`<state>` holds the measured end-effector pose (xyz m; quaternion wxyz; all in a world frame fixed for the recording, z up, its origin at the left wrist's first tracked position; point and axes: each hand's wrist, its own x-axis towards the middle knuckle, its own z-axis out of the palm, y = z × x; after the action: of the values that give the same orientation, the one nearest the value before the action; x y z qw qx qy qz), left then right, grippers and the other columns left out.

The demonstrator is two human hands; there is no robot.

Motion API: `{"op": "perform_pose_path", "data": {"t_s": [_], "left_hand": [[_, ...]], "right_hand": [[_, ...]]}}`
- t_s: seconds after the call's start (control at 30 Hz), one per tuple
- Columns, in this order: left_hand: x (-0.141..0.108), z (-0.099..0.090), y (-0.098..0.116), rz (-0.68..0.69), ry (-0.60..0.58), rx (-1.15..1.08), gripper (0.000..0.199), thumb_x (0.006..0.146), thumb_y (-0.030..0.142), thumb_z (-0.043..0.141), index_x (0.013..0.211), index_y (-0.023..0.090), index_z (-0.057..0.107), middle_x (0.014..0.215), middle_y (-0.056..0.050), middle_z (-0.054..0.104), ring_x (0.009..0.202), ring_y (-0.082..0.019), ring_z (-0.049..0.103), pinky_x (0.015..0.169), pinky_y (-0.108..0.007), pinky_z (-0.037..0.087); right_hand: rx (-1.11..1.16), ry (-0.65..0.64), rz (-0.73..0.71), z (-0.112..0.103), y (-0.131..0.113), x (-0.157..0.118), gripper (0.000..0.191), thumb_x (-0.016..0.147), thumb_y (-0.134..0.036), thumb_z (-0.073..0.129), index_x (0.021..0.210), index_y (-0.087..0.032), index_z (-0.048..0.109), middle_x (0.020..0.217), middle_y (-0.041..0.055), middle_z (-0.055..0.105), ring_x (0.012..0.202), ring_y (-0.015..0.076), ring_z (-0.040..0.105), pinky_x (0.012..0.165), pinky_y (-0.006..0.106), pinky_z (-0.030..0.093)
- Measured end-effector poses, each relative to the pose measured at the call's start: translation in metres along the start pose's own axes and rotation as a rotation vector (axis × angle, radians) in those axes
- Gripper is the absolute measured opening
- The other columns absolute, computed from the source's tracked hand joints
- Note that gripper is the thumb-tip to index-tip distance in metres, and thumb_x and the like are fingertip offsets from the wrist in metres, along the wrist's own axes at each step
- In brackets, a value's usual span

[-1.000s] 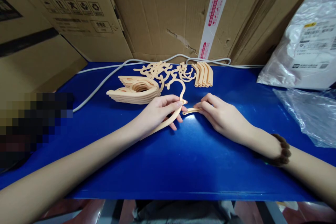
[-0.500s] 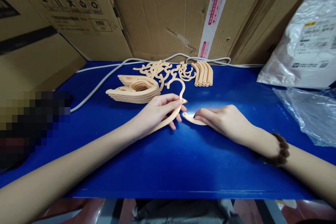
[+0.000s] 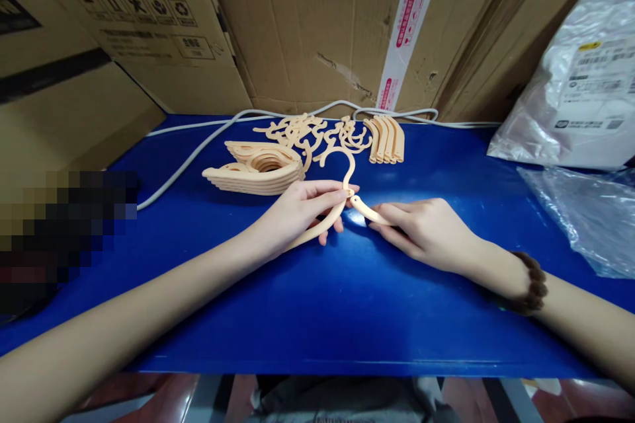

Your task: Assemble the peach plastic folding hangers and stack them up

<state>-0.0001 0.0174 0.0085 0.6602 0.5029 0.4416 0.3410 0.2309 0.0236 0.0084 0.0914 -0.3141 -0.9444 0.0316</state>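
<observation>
My left hand (image 3: 310, 211) pinches a cream plastic hanger hook (image 3: 351, 162) where it meets a curved hanger arm (image 3: 317, 230). That arm runs back under my palm toward the lower left. In my right hand (image 3: 421, 228) is a second curved hanger arm (image 3: 368, 210), gripped between thumb and fingers. Its end, with a small hole, lies right by the hook's base at my left fingertips; whether the two touch I cannot tell. My palm hides the rest of this second arm.
Behind my left hand sits a stack of hanger arms (image 3: 253, 183). Loose hooks (image 3: 297, 129) are heaped farther back, beside a row of short curved arms (image 3: 387, 139). A grey cable (image 3: 186, 165) crosses the blue table (image 3: 317, 317). Cardboard (image 3: 307, 26) walls the back; plastic bags (image 3: 560, 99) lie right.
My right hand has brought the second hanger arm up and left, so its holed end is now close against the hook's base. My left hand has shifted slightly right, still holding the hook.
</observation>
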Motion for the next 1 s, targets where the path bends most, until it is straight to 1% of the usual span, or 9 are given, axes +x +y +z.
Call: {"op": "perform_pose_path", "data": {"t_s": [0.17, 0.27, 0.4, 0.5, 0.57, 0.67, 0.77, 0.87, 1.0], "left_hand": [[0.002, -0.002, -0.003, -0.001, -0.004, 0.001, 0.037, 0.095, 0.031, 0.056, 0.126, 0.013, 0.064, 0.062, -0.003, 0.065, 0.047, -0.009, 0.056, 0.042, -0.014, 0.045], [0.002, -0.002, -0.001, -0.020, -0.010, 0.031, 0.038, 0.097, 0.035, 0.053, 0.126, 0.013, 0.065, 0.055, -0.002, 0.063, 0.039, -0.007, 0.051, 0.037, -0.013, 0.041], [0.001, 0.000, 0.004, -0.066, -0.003, 0.068, 0.038, 0.097, 0.034, 0.052, 0.124, 0.012, 0.066, 0.049, -0.002, 0.062, 0.033, -0.007, 0.047, 0.034, -0.012, 0.038], [-0.001, -0.001, 0.005, -0.082, -0.006, 0.037, 0.034, 0.095, 0.033, 0.055, 0.120, 0.014, 0.069, 0.051, -0.001, 0.061, 0.036, -0.007, 0.049, 0.034, -0.012, 0.039], [-0.001, -0.002, 0.005, -0.077, -0.032, -0.006, 0.030, 0.093, 0.032, 0.058, 0.115, 0.016, 0.071, 0.057, -0.001, 0.063, 0.043, -0.008, 0.054, 0.036, -0.013, 0.042], [0.000, -0.005, 0.004, -0.088, -0.069, -0.057, 0.026, 0.091, 0.031, 0.060, 0.110, 0.019, 0.073, 0.065, -0.001, 0.065, 0.053, -0.010, 0.060, 0.042, -0.013, 0.047], [0.002, -0.007, 0.003, -0.110, -0.086, -0.073, 0.024, 0.091, 0.030, 0.061, 0.107, 0.018, 0.074, 0.063, -0.001, 0.065, 0.054, -0.010, 0.060, 0.045, -0.014, 0.049], [0.003, -0.009, 0.003, -0.106, -0.106, -0.095, 0.023, 0.090, 0.029, 0.062, 0.104, 0.017, 0.075, 0.065, -0.002, 0.066, 0.054, -0.009, 0.059, 0.048, -0.015, 0.052], [0.003, -0.013, 0.002, -0.099, -0.127, -0.122, 0.019, 0.088, 0.029, 0.065, 0.097, 0.015, 0.076, 0.069, -0.003, 0.067, 0.061, -0.010, 0.062, 0.058, -0.018, 0.057]], "right_hand": [[-0.049, 0.021, 0.002, 0.001, 0.000, 0.000, 0.039, 0.104, -0.038, 0.032, 0.105, -0.016, 0.065, 0.081, 0.0031, 0.068, 0.063, 0.0141, 0.060, 0.054, 0.026, 0.032], [-0.100, 0.056, -0.021, 0.001, -0.001, -0.001, 0.039, 0.104, -0.037, 0.032, 0.111, -0.017, 0.065, 0.080, 0.0022, 0.067, 0.064, 0.0141, 0.061, 0.055, 0.027, 0.034], [-0.183, 0.107, -0.055, 0.001, -0.003, -0.002, 0.038, 0.104, -0.036, 0.034, 0.112, -0.016, 0.066, 0.079, 0.0024, 0.067, 0.066, 0.0141, 0.063, 0.057, 0.027, 0.037], [-0.234, 0.139, -0.064, 0.001, -0.005, -0.002, 0.036, 0.104, -0.034, 0.037, 0.121, -0.015, 0.063, 0.081, 0.0022, 0.068, 0.068, 0.0135, 0.063, 0.057, 0.027, 0.038], [-0.271, 0.162, -0.076, 0.002, -0.005, -0.002, 0.036, 0.104, -0.032, 0.038, 0.127, -0.015, 0.059, 0.081, 0.0016, 0.068, 0.068, 0.0134, 0.063, 0.057, 0.027, 0.038], [-0.340, 0.199, -0.105, 0.003, -0.005, -0.002, 0.033, 0.104, -0.029, 0.040, 0.124, -0.015, 0.061, 0.078, 0.0011, 0.066, 0.068, 0.0136, 0.061, 0.059, 0.028, 0.038], [-0.405, 0.218, -0.124, 0.003, -0.005, -0.002, 0.030, 0.103, -0.027, 0.041, 0.122, -0.015, 0.062, 0.075, 0.0003, 0.064, 0.067, 0.0135, 0.059, 0.061, 0.028, 0.038], [-0.442, 0.238, -0.137, 0.002, -0.004, -0.003, 0.031, 0.103, -0.027, 0.042, 0.127, -0.017, 0.059, 0.073, -0.0012, 0.062, 0.065, 0.0127, 0.055, 0.060, 0.028, 0.037], [-0.467, 0.260, -0.151, 0.002, -0.004, -0.004, 0.032, 0.103, -0.026, 0.043, 0.130, -0.018, 0.058, 0.071, -0.0016, 0.061, 0.063, 0.0121, 0.052, 0.059, 0.027, 0.036]]}}
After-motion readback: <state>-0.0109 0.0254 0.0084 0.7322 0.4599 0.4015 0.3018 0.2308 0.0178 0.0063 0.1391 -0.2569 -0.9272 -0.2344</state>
